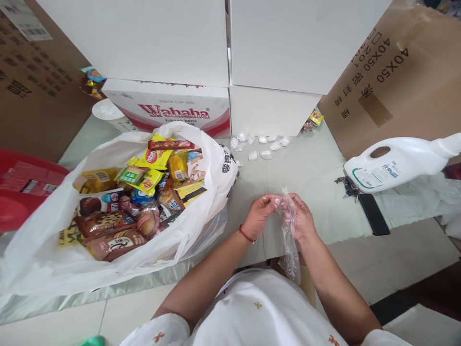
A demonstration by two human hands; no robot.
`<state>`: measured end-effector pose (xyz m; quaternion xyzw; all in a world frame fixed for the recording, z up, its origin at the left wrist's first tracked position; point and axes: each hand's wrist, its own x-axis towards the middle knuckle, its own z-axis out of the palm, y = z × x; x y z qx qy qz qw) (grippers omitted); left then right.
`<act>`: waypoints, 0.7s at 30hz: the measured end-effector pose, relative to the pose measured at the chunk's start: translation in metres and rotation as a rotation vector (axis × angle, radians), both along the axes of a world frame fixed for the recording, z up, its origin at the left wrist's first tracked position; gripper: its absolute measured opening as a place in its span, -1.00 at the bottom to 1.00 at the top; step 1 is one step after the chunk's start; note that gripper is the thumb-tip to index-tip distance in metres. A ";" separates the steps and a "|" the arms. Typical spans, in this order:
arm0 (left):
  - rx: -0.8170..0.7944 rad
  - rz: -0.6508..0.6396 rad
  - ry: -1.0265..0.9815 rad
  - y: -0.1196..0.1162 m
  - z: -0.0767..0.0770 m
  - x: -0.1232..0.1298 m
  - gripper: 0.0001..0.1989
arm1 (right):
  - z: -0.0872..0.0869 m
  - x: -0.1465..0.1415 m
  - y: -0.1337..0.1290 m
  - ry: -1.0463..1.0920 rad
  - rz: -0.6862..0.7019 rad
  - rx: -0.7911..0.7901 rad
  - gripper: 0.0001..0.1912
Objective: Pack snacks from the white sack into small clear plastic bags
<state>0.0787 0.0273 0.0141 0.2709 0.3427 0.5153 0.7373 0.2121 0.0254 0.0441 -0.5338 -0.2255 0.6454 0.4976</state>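
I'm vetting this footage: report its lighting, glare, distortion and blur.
Head view throughout: light mostly soft; glints on the clear plastic; upper white boxes nearly featureless; brown cartons splay outward, suggesting wide-angle distortion; smallest print on the white bottle too soft to read.

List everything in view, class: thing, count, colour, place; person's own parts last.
Covered table: one, pale green, centre
Crinkled plastic film: one, clear, front centre
Small film-wrapped pieces: about ten, white, rear centre
Large plastic bag: one, white, left
Packaged snacks: many, multicoloured, mostly inside bag
Printed "Wahaha" carton: one, white and red, behind bag
Plain rectangular boxes: three, white, rear
Cardboard boxes: two, brown, both sides
Round container: one, white, behind bag
Plastic container: one, red, left edge
Handled plastic jug: one, white, right
Metal keys: one bunch, dark, beside jug
Flat rectangular phone: one, black, near keys
Patterned shirt: one, white, bottom
Thin bracelet: one, red, front centre
Left hand: one, bare, at film
Right hand: one, bare, holding film
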 end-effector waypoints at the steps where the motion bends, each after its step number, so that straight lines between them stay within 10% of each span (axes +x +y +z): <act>1: -0.039 0.016 -0.022 -0.002 -0.001 0.000 -0.51 | -0.002 -0.001 0.000 -0.022 -0.032 0.018 -0.48; 14: -0.125 0.233 0.042 -0.001 -0.007 0.004 -0.47 | -0.028 0.027 0.004 -0.816 -0.208 0.346 -0.64; 21: -0.241 0.163 -0.067 0.010 -0.007 -0.002 -0.40 | -0.027 0.030 0.009 -0.462 -0.249 0.230 -0.59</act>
